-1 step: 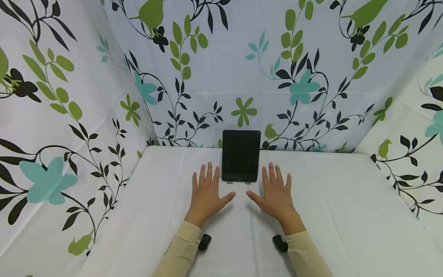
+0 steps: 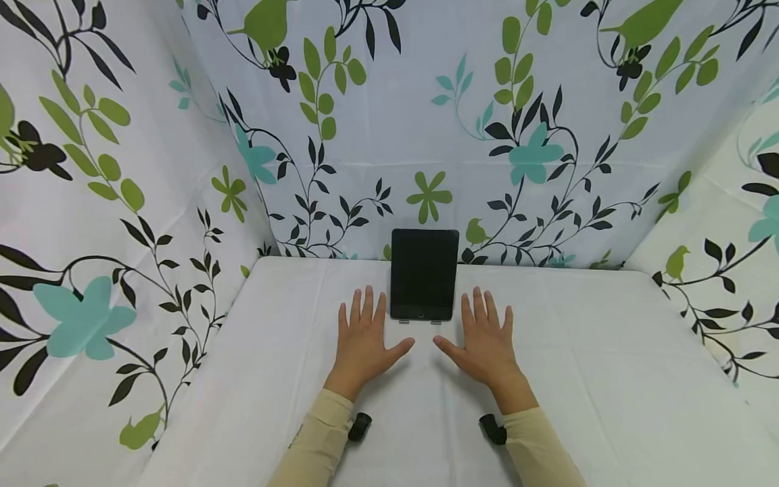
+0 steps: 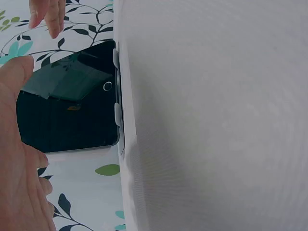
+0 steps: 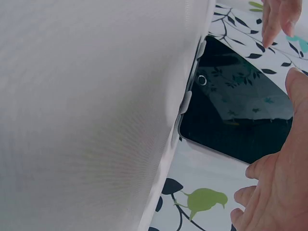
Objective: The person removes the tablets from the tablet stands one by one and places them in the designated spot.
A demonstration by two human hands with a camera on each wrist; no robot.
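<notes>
In the head view a black tablet (image 2: 424,274) with a round home button leans upright at the table's far side, its lower edge on the small lips (image 2: 435,322) of a stand that is mostly hidden behind it. My left hand (image 2: 363,341) is just left of the tablet's lower end, fingers extended and thumb pointing inward. To the right, my right hand (image 2: 487,341) mirrors it, with nothing held. Both wrist views show the dark screen beyond the hands, the left hand (image 3: 21,159) in one and the right hand (image 4: 279,178) in the other.
A white cloth covers the table (image 2: 608,379). Behind and at both sides hang white curtains (image 2: 389,108) printed with leaves, birds and flowers. Small black wrist cameras (image 2: 360,427) sit at the inner side of each beige sleeve (image 2: 316,439).
</notes>
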